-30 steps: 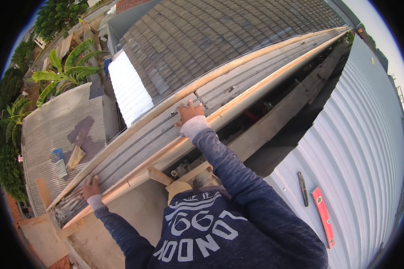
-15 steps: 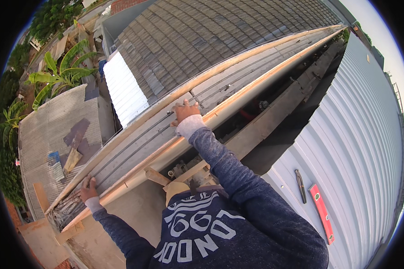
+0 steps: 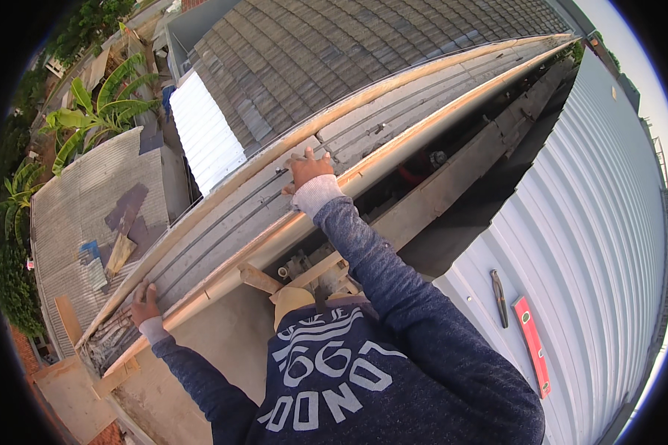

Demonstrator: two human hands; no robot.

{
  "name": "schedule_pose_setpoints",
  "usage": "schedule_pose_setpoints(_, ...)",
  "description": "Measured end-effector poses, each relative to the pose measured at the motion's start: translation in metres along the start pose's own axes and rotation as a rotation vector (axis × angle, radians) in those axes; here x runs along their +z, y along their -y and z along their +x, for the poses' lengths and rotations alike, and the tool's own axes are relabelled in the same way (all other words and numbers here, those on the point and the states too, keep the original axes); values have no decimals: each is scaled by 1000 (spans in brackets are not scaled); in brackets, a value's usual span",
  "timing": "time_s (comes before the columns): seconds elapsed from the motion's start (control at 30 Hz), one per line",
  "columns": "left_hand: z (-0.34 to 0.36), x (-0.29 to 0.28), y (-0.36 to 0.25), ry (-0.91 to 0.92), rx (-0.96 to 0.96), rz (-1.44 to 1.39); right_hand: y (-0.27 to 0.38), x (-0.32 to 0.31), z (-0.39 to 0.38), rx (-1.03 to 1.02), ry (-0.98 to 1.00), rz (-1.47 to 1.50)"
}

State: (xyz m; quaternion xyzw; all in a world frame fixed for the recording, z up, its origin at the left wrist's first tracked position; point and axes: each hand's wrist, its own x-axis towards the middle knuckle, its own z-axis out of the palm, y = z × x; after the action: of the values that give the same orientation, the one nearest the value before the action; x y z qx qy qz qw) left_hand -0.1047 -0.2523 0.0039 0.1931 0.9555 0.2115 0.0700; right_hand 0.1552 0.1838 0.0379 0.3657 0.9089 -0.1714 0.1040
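Long thin steel rebar rods (image 3: 223,220) run lengthwise in a narrow trough between two timber boards on top of a wall. My right hand (image 3: 309,172) reaches across the near board (image 3: 263,243), its bent fingers hooked over the rods near the trough's middle. Further down to the left, my left hand (image 3: 145,305) curls round the rods close to their near end; its palm side is hidden. Beneath the rods lies a grey block surface (image 3: 254,215). Short cross pieces tie the rods together beyond my right hand.
On the corrugated metal roof (image 3: 586,245) at right lie pincers (image 3: 499,298) and a red spirit level (image 3: 533,347). A dark gap with a beam (image 3: 453,189) separates that roof from the wall. A tiled roof (image 3: 312,67) rises beyond the far board (image 3: 200,215). Lower roofs and plants lie left.
The view has shifted slightly. Both hands stay on the rods at nearly the same places, and the tools on the metal roof lie as before.
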Motion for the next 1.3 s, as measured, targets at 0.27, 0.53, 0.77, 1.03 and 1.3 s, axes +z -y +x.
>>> schedule_pose_setpoints(0.27, -3, -1, -6, 2, 10, -28, -2, -1, 2, 4, 33, -10)
schedule_pose_setpoints(0.53, -5, -5, -25, 21, -84, 34, -3, 3, 7, 5, 50, 8)
schedule_pose_setpoints(0.77, -3, -1, -7, -15, -18, -25, -1, 0, 4, -4, 20, 13)
schedule_pose_setpoints(1.03, -2, -3, -10, 14, -11, -31, 0, -2, 2, 3, 27, 7)
schedule_pose_setpoints(1.3, -5, -3, -15, 6, -10, -31, 0, -3, 2, 8, 32, -13)
